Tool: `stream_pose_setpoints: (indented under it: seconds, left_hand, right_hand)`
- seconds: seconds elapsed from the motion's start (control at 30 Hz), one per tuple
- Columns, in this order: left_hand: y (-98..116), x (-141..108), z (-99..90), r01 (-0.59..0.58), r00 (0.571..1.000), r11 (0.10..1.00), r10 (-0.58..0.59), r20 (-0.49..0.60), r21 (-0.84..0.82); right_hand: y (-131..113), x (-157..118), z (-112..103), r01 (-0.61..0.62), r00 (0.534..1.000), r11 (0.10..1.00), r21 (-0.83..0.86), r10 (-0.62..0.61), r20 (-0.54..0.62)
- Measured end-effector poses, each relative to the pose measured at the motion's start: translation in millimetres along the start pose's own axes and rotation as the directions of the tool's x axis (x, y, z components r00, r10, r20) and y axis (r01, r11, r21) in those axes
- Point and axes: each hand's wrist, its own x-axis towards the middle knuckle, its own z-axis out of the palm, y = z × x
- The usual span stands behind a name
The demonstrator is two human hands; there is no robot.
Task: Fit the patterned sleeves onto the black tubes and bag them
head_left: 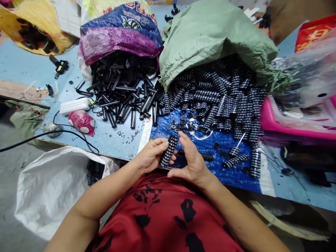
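Observation:
A black cylinder with white marks (168,151) stands tilted in my left hand (154,153), thumb on its near side and fingertips showing past its right edge. Just right of it is my right hand (193,162), thumb and fingers spread apart with nothing between them. Beyond both hands, small black discs (182,120) lie on a blue sheet (160,133). Many similar patterned cylinders (206,95) spill from a green sack (215,31). A dark rod (207,157) lies partly behind my right hand.
Plain black tubes (126,96) spill from a purple and blue sack (120,38) at the back left. A white sack (52,189) hangs open below the table's left edge. On the right sits a pink bin (296,136). A black cable (49,132) crosses the left side.

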Motion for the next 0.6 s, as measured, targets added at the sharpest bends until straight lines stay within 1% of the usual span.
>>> stream_pose_setpoints:
  seconds: [0.03, 0.07, 0.1, 0.13, 0.17, 0.2, 0.23, 0.27, 0.3, 0.33, 0.37, 0.4, 0.43, 0.47, 0.53, 0.6]
  left_hand:
    - [1, 0, -6.2, -0.087, 0.995, 0.993, 0.091, -0.044, 0.084]
    - [2, 0, -13.7, -0.193, 0.972, 0.959, 0.215, -0.09, 0.206]
    - [4, 0, -22.3, -0.294, 0.927, 0.885, 0.356, -0.12, 0.361]
    - [7, -1, -31.4, -0.363, 0.863, 0.766, 0.491, -0.119, 0.53]
    - [11, -3, -40.4, -0.388, 0.795, 0.615, 0.6, -0.088, 0.687]
    - [15, -4, -48.7, -0.367, 0.743, 0.454, 0.668, -0.039, 0.812]
    - [19, -5, -55.7, -0.314, 0.719, 0.307, 0.695, 0.014, 0.899]
    - [24, -6, -61.0, -0.25, 0.729, 0.188, 0.682, 0.057, 0.95]
    - [28, -6, -64.7, -0.189, 0.762, 0.104, 0.642, 0.079, 0.976]
    - [33, -6, -66.9, -0.134, 0.806, 0.055, 0.587, 0.076, 0.989]
    - [37, -5, -67.8, -0.087, 0.852, 0.033, 0.52, 0.057, 0.996]
    - [41, -3, -67.8, -0.049, 0.893, 0.034, 0.448, 0.029, 0.998]
    - [44, -1, -67.4, -0.02, 0.923, 0.06, 0.384, -0.005, 0.998]
    - [46, 2, -67.0, 0.003, 0.943, 0.106, 0.33, -0.038, 0.994]
    - [49, 6, -66.9, 0.026, 0.963, 0.215, 0.257, -0.083, 0.976]
    - [51, 10, -68.6, 0.017, 0.969, 0.285, 0.233, -0.087, 0.958]
  right_hand:
    - [2, -4, 0, -0.036, 0.999, 0.998, -0.06, 0.037, 0.015]
    - [3, -9, 1, -0.069, 0.997, 0.987, -0.142, 0.074, 0.032]
    - [4, -14, 1, -0.095, 0.992, 0.968, -0.232, 0.111, 0.054]
    - [5, -19, 0, -0.113, 0.986, 0.943, -0.314, 0.144, 0.079]
    - [6, -23, -1, -0.121, 0.98, 0.92, -0.373, 0.169, 0.101]
    - [6, -25, -2, -0.127, 0.976, 0.906, -0.403, 0.186, 0.11]
    - [5, -26, -4, -0.139, 0.976, 0.902, -0.409, 0.195, 0.099]
    - [3, -25, -7, -0.157, 0.977, 0.904, -0.398, 0.201, 0.072]
    - [2, -23, -9, -0.178, 0.978, 0.911, -0.373, 0.206, 0.034]
    - [0, -20, -12, -0.199, 0.978, 0.921, -0.335, 0.208, -0.009]
    - [-1, -16, -13, -0.216, 0.976, 0.931, -0.293, 0.21, -0.052]
    - [-2, -12, -14, -0.221, 0.975, 0.94, -0.26, 0.204, -0.091]
    - [-2, -10, -13, -0.209, 0.976, 0.948, -0.24, 0.187, -0.109]
    - [-3, -7, -12, -0.187, 0.981, 0.951, -0.246, 0.168, -0.096]
    - [-3, -5, -9, -0.138, 0.989, 0.938, -0.318, 0.146, 0.0]
    - [-4, -4, -7, -0.107, 0.983, 0.917, -0.383, 0.155, 0.096]
